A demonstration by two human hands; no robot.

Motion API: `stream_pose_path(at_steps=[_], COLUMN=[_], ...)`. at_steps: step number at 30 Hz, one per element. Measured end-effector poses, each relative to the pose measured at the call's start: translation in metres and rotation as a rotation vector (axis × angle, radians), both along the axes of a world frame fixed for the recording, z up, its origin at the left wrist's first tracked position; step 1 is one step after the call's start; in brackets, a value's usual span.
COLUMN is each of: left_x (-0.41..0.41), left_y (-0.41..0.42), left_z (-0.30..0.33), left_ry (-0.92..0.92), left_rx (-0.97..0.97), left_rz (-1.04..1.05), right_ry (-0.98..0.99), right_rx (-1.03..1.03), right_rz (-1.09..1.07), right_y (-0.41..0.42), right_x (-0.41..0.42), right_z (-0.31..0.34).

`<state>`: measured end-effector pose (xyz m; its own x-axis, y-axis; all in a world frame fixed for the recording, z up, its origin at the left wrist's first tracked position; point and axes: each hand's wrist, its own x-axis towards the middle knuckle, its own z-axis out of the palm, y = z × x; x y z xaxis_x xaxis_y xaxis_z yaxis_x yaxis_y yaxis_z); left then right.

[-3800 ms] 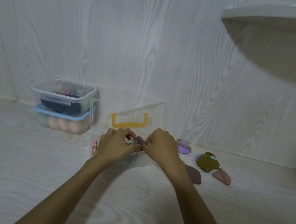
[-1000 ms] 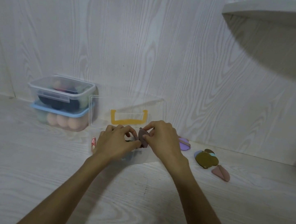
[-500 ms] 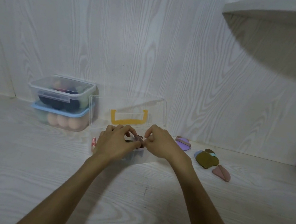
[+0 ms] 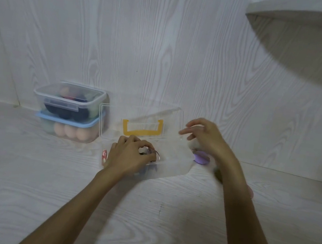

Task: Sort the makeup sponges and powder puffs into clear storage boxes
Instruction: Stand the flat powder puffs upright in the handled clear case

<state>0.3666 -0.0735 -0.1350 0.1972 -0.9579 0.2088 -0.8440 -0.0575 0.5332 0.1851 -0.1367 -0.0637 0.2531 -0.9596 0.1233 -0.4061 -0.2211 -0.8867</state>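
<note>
No legible text, labels, brands, numbers or signs anywhere in view. Clear storage box (image 4: 173, 164) with yellow handle (image 4: 142, 128): plain, unmarked. Stacked lidded boxes (image 4: 69, 109) at far left: nothing readable on lids or walls. Small red-and-white item (image 4: 104, 154) at left of box: pattern too blurred to read.

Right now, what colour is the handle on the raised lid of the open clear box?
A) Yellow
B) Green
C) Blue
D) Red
A: the handle on the raised lid of the open clear box is yellow; the only blue part is the lid of the lower stacked box to the left.
</note>
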Motion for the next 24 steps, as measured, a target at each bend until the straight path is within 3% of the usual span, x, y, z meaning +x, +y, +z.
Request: stream_pose_path(at_steps=[2,5,13,17,24], left_x=[0.000,0.000,0.000,0.001,0.001], left_y=[-0.001,-0.001,-0.001,-0.001,-0.001], left_z=[-0.001,-0.001,-0.003,-0.003,-0.005], left_ry=[-0.009,-0.019,-0.076,-0.079,-0.071], left_rx=[0.001,0.002,-0.010,-0.012,0.002], left_rz=[0.001,0.003,0.000,-0.005,-0.012], right_ry=[-0.078,-0.067,0.443,0.699,0.661], right_rx=[-0.081,-0.095,0.312,0.587,0.515], right_rz=[-0.136,-0.175,-0.398,-0.376,-0.342], right_y=[-0.003,-0.006,-0.025,-0.023,-0.033], right_x=[-0.016,-0.039,-0.115,-0.130,-0.128], right_z=[0.008,0.009,-0.026,-0.041,-0.054])
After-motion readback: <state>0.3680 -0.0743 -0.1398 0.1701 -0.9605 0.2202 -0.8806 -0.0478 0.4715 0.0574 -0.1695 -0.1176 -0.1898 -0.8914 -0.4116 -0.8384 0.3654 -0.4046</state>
